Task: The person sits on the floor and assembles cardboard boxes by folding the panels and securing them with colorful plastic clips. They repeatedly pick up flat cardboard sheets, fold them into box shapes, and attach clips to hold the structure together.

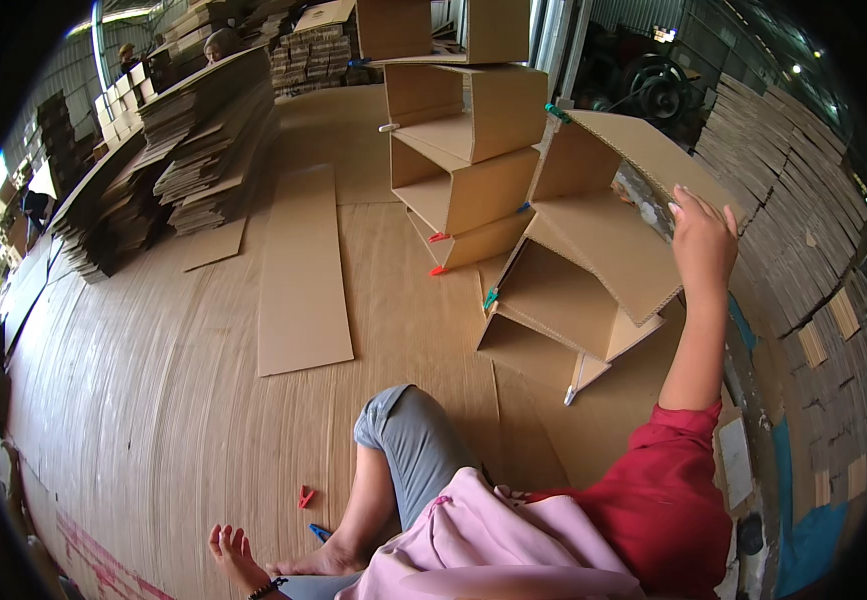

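Right grip (706,240) is at an open-sided brown cardboard box (644,148), can't tell if I'm clamped on; my left grip (238,556) is fingers-apart near a red plastic clip (306,498).

Two hands (706,235), two open-box stacks (491,115), three red clips (306,497), two green clips (491,300).

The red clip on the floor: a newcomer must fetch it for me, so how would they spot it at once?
Find the grey trouser leg, low in the view, and follow it to the bare foot. On the brown floor, left of the shin, lies the red clip. Its neighbour, nearer the foot, is a blue clip; the other red clips are on stacked cardboard boxes.
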Available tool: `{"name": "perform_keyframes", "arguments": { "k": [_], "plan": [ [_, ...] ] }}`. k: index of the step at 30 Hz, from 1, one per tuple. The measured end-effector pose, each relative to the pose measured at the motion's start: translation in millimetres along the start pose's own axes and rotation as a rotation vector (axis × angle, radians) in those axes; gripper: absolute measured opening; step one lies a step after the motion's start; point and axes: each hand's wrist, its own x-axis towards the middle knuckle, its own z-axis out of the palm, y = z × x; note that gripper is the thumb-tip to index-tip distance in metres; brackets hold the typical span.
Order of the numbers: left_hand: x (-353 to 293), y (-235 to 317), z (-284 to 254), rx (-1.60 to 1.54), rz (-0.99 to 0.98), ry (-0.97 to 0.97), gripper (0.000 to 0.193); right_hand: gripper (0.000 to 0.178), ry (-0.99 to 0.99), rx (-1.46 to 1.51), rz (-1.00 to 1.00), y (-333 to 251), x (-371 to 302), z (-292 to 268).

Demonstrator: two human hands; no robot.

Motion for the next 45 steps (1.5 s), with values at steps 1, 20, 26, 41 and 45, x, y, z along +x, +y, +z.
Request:
{"name": "perform_keyframes", "arguments": {
  "k": [1, 20, 26, 41, 45],
  "plan": [
    [0, 0, -3, 0.001, 0.003, 0.005, 0.037, 0.030, 0.036, 0.000, 0.014, 3, -3, 2],
    [-2, 1, -9, -0.015, -0.018, 0.072, 0.036, 0.042, 0.300, 0.450, 0.080, 24, -23, 16],
    [4, -6, -19, -0.042, 0.026, 0.040, 0.036, 0.027, 0.260, 0.330, 0.089, 38, -19, 23],
    [-10, 12, -5, -0.030, 0.039, 0.076, 0.033, 0.048, 0.181, -0.003, 0.118, 36, -16, 28],
    [-11, 5, -10, -0.027, 0.004, 0.083, 0.034, 0.033, 0.305, 0.154, 0.118, 39, -21, 38]
  ]
}}
